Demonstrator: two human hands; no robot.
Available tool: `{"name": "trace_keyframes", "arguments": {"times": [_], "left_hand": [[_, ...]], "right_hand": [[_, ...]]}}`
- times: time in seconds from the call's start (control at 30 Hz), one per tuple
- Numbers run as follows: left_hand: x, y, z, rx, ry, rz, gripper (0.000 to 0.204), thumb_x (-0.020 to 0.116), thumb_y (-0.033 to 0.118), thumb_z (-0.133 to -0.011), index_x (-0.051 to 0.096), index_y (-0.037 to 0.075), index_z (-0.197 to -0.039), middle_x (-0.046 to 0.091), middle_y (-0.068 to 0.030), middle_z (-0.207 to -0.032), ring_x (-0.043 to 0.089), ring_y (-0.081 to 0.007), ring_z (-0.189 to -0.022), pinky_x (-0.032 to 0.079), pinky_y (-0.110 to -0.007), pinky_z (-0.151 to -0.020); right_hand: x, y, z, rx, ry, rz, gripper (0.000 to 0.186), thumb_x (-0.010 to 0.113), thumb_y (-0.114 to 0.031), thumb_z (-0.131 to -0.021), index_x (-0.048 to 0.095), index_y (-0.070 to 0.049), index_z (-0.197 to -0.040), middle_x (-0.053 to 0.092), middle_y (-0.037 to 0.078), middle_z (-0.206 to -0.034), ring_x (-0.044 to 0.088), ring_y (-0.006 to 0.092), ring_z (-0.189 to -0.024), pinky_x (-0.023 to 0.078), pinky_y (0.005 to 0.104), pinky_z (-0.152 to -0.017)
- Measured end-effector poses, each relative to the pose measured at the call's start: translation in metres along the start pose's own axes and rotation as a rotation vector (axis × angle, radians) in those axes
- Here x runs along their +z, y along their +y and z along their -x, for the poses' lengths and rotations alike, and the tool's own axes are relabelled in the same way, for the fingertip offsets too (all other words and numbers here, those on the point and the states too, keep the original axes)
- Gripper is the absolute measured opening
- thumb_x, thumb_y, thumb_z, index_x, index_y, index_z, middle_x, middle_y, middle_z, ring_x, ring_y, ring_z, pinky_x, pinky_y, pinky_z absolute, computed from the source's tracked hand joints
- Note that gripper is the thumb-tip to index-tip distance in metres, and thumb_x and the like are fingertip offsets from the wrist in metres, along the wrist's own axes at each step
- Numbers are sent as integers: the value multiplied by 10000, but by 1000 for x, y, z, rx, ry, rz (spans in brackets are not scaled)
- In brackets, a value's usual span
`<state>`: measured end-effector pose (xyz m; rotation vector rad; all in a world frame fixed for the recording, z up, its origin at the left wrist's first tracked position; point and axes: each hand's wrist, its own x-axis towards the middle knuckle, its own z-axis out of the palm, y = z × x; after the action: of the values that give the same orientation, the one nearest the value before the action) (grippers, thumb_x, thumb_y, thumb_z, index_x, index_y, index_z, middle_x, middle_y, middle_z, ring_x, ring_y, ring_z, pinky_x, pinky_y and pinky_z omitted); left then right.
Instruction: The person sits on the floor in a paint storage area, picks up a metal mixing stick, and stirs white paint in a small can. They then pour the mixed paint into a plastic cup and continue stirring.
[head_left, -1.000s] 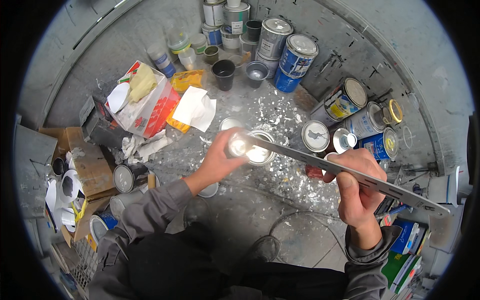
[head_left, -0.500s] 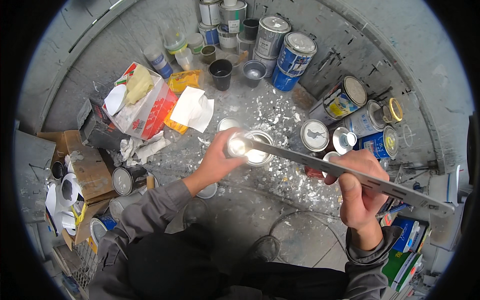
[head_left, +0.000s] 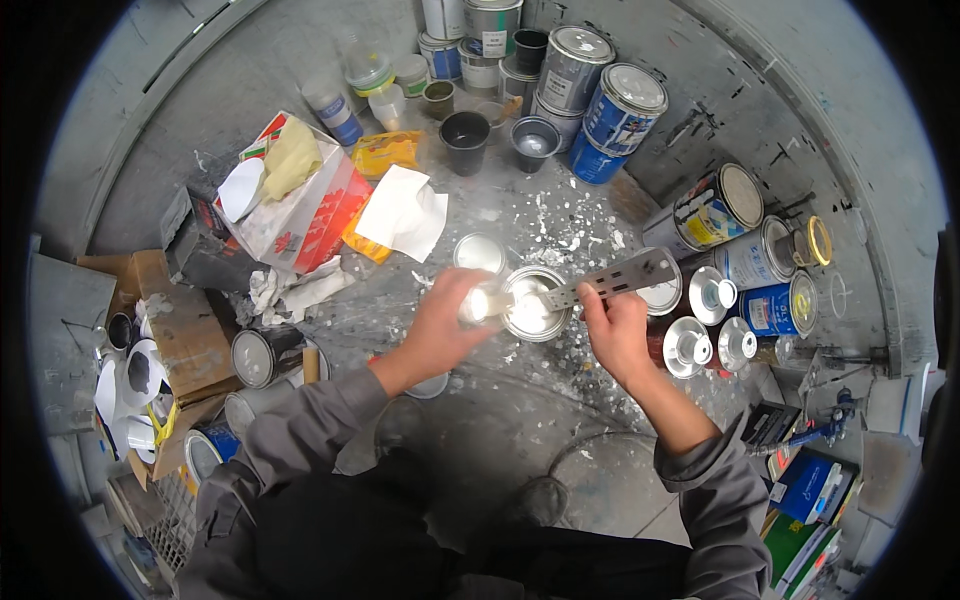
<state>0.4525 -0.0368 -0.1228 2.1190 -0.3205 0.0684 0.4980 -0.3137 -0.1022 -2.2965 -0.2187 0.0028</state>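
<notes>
My left hand is closed around a small clear cup with something white and bright in it; its outline is blurred. Between thumb and fingers of my right hand is a slotted metal mixing stick, tilted, with its lower end over an open can of white paint. Glare and blur hide whether that end touches the paint or the cup. The cup is at the can's left rim. Just behind the cup sits a round, pale-topped can or lid.
Paint-spattered bench. Dark cup and grey cup stand behind; stacked paint cans rise at the back. Silver-topped bottles crowd the right. White paper, a red-and-white box and a cardboard box are on the left.
My right hand has moved left and closer to the can, and the mixing stick now points up and right instead of down and right. My left hand still holds the cup beside the can.
</notes>
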Motion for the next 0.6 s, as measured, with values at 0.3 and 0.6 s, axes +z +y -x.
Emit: {"name": "trace_keyframes", "arguments": {"times": [0.3, 0.6], "left_hand": [[3, -9, 6, -34, 3, -87, 682, 834, 127, -827, 548, 86, -1445, 565, -196, -1433, 520, -394, -1364, 430, -467, -1146], [13, -2, -3, -76, -5, -69, 649, 821, 166, -827, 560, 65, -1413, 588, -206, -1350, 557, -414, -1262, 461, -484, -1077]], "right_hand": [[-17, 23, -1, 364, 47, -483, 379, 621, -314, -1078, 702, -11, -865, 673, 43, -676, 600, 104, -587, 473, 272, -572], [-122, -70, 32, 83, 146, -594, 377, 568, -268, -1107, 710, 61, -992, 698, 84, -786, 600, 109, -658, 406, 246, -593]]}}
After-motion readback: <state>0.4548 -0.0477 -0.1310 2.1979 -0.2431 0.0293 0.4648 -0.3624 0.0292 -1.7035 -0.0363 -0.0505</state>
